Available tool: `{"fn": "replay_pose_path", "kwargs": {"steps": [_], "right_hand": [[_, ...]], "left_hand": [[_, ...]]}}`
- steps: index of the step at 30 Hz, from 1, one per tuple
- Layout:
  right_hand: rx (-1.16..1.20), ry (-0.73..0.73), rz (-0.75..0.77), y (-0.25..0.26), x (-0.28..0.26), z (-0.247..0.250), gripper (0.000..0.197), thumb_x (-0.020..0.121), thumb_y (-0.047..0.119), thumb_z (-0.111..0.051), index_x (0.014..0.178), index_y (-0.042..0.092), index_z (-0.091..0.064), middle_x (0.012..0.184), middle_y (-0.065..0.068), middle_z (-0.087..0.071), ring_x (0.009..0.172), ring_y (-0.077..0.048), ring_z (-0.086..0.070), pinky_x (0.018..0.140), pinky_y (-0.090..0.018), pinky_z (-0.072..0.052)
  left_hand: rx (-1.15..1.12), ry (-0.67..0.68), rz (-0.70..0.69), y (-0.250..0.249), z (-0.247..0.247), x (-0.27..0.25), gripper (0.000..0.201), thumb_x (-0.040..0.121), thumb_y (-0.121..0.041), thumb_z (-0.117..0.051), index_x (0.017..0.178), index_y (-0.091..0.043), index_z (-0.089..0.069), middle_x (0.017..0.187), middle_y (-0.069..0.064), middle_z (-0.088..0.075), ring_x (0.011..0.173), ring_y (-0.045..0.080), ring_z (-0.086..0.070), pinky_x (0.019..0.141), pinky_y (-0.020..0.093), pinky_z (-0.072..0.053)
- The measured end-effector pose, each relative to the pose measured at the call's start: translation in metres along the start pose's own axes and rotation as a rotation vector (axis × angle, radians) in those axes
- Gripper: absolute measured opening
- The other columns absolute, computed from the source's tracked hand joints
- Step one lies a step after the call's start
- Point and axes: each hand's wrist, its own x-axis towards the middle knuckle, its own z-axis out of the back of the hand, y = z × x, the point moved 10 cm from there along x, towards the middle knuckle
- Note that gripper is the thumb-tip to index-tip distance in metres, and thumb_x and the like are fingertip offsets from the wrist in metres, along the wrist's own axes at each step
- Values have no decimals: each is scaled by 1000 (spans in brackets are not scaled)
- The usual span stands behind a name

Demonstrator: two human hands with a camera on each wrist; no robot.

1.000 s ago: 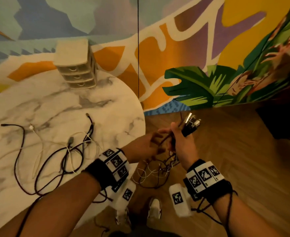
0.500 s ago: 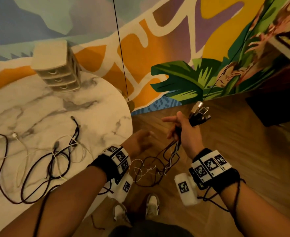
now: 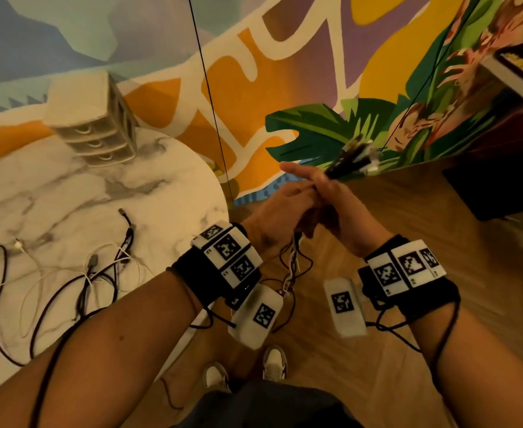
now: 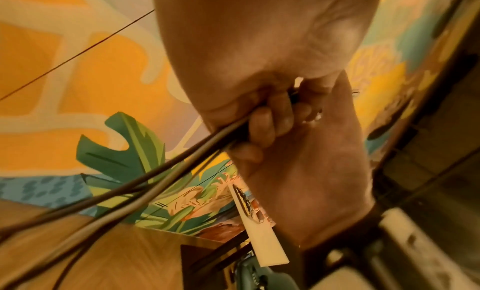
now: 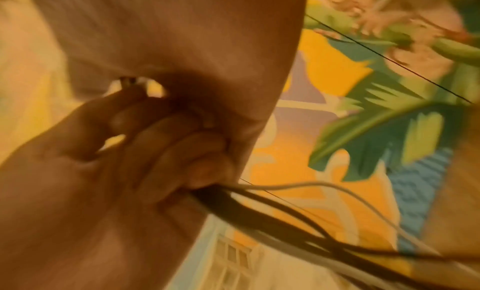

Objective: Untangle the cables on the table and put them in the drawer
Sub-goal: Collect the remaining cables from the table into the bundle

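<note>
Beyond the right edge of the tabletop [image 3: 173, 168], over the wooden floor [image 3: 408, 217], a bundle of cables [image 3: 351, 160] is held by both hands, which are pressed against each other. The right hand [image 3: 340, 208] is wrapped around the bundle, with its fingers [image 5: 182, 146] curled tightly onto the strands while the forefinger is stretched out straight to the left. Blurred plug ends are seen sticking up and to the right out of this grip. The left hand [image 3: 277, 211] is closed on the same bundle just below, its fingers [image 4: 262, 128] curled around dark strands that run out toward the lower left of the left wrist view. Under the hands, the dark and white strands are left hanging in loose loops above the floor.

On the marble tabletop, to the left of the arms, a second tangle of cables [image 3: 78, 276] is spread out, black and white strands crossing one another, with several plugs lying free. At the far side of the tabletop, against the painted wall [image 3: 300, 72], a small drawer unit [image 3: 91, 118] is seen with three drawers, all closed. Marker bands are worn on both wrists. Two shoes [image 3: 274, 361] are visible on the floor at the near edge.
</note>
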Motion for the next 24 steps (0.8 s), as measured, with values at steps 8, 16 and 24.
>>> {"fn": "replay_pose_path", "kwargs": {"steps": [8, 16, 24], "right_hand": [[-301, -135, -188, -103, 8, -3, 47, 91, 12, -57, 47, 29, -57, 42, 12, -44, 41, -2, -37, 48, -19, -32], [-534, -416, -701, -228, -60, 89, 34, 95, 33, -52, 70, 10, -57, 52, -2, -38, 47, -16, -35, 49, -27, -29], [-251, -548, -555, -178, -40, 67, 45, 92, 26, -56, 53, 19, -36, 41, 7, -32, 37, -10, -27, 40, -22, -23]], "left_hand": [[696, -138, -175, -58, 7, -1, 39, 90, -17, -56, 52, -23, -55, 43, -10, -41, 38, 7, -33, 44, 21, -28], [1446, -249, -649, -165, 27, -26, 29, 87, -33, -49, 71, -14, -65, 44, -12, -26, 40, 17, -28, 47, 23, -16], [1475, -106, -368, -77, 29, -8, 36, 94, -39, -38, 65, -24, -52, 50, -8, -39, 48, 17, -39, 50, 29, -34]]}}
